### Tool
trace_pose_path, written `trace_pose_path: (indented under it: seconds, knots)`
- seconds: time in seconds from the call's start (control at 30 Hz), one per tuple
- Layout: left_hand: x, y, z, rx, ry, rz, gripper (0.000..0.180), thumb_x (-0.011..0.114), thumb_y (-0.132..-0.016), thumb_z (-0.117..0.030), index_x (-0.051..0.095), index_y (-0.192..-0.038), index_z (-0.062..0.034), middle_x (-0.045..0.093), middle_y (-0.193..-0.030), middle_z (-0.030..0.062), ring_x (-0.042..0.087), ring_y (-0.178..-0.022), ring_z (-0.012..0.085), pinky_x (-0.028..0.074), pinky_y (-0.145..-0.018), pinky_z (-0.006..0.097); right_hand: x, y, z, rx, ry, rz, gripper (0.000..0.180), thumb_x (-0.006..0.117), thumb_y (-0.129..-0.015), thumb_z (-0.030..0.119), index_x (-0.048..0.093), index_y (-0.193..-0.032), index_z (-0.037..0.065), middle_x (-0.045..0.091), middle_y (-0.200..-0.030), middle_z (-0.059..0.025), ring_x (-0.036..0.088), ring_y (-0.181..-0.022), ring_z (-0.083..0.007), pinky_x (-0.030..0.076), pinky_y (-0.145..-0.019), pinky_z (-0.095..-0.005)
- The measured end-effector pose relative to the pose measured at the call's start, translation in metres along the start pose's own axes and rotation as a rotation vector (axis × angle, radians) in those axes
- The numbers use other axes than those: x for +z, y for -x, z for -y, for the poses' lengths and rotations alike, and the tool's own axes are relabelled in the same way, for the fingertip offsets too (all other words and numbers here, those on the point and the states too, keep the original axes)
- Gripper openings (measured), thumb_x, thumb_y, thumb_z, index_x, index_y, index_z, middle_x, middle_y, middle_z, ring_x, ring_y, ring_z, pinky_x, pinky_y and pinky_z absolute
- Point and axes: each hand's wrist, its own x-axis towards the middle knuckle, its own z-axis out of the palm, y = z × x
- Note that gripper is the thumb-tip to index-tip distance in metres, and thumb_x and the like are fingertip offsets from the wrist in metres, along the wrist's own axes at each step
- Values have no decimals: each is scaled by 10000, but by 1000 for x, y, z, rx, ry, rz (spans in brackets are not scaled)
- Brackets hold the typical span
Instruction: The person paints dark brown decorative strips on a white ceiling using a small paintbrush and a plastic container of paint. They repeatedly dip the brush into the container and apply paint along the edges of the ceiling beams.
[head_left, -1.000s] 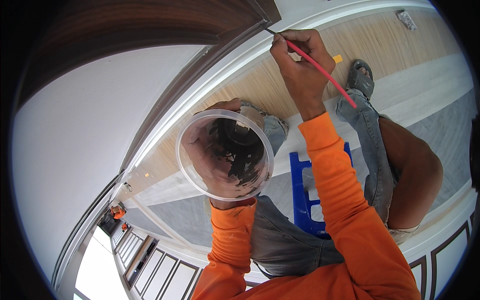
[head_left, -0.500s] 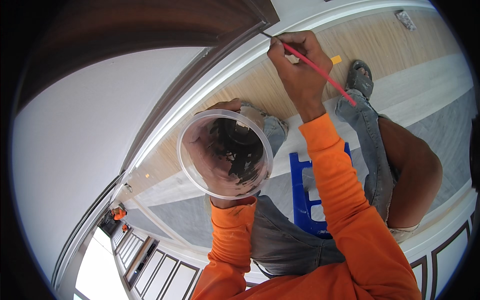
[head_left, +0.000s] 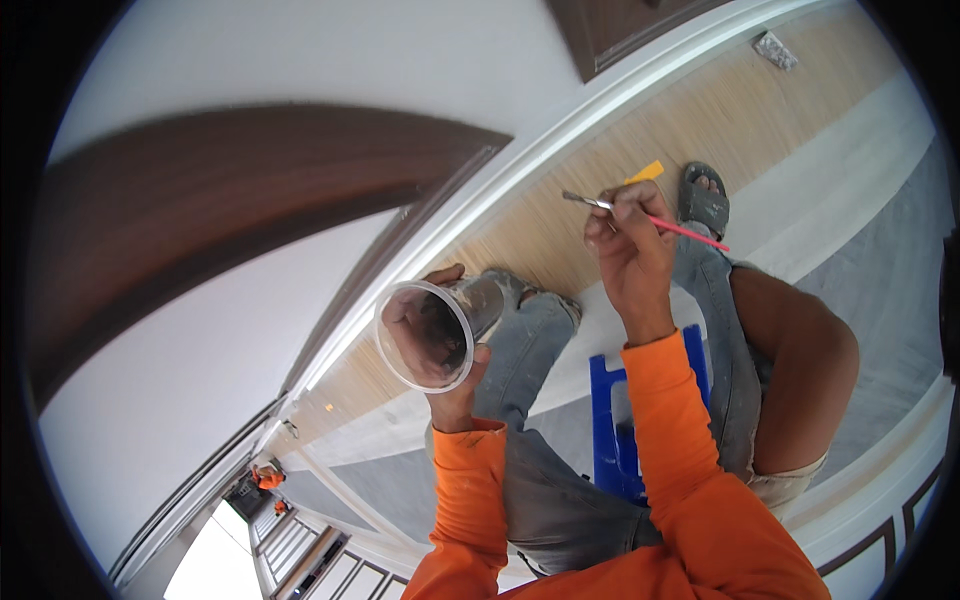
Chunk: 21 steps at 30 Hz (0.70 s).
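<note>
My left hand [head_left: 462, 388] is wrapped round a clear plastic cup [head_left: 478, 350], tilted with its mouth toward me. Dark brown paint [head_left: 442, 325] coats its inside. Between the thumb and fingers of my right hand [head_left: 633, 245] is a thin paintbrush [head_left: 690, 234] with a red handle, a silver ferrule and dark bristles pointing left. The brush is apart from both the cup and the wall. To the left runs dark brown wooden trim [head_left: 300, 150] on the white wall [head_left: 330, 60].
A blue plastic stool [head_left: 615, 440] stands beneath me, between my legs. Beyond my right hand lie a yellow piece [head_left: 648, 171] and a small grey-white block [head_left: 775, 50] on the wood-look floor [head_left: 690, 110]. Far off at lower left are people in orange [head_left: 268, 477].
My right hand has drawn the paintbrush back from the brown trim, nearer to me. The cup has moved lower and tilted further. The view has shifted along the wall.
</note>
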Motion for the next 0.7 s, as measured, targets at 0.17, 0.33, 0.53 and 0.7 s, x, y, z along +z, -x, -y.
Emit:
trace_pose_path:
  seconds: [0.17,0.33,0.53,0.7]
  knots:
    - [20,-9,-4,-71,44,43,1020,962,-798,-515,356,-1551,-188,606,-1422,229,609,-1361,374,579,-1087,482,-10,-11,35,15,-48,60,69,689,-996,27,646,-1049,19,706,-981,-162,720,-793,-214,574,-661,-333]
    - [48,-18,-1,-157,125,123,938,975,-799,-318,403,-1516,-124,601,-1447,203,622,-1337,316,559,-1106,434,-28,-26,57,-39,81,34,121,737,-986,72,633,-1026,22,692,-966,-143,698,-766,-197,561,-644,-320]
    - [61,0,20,-162,29,198,947,967,-830,-248,393,-1564,-81,548,-1544,143,560,-1423,273,480,-1193,438,-60,-22,68,33,47,62,248,788,-969,162,558,-1002,74,587,-913,-47,516,-703,-120,442,-587,-272]
    - [80,-22,33,-98,148,234,914,932,-844,-182,391,-1573,-81,537,-1552,162,507,-1480,296,420,-1233,455,-74,-39,91,-82,134,0,304,790,-975,234,511,-998,113,532,-1016,-3,491,-751,-85,415,-607,-248]
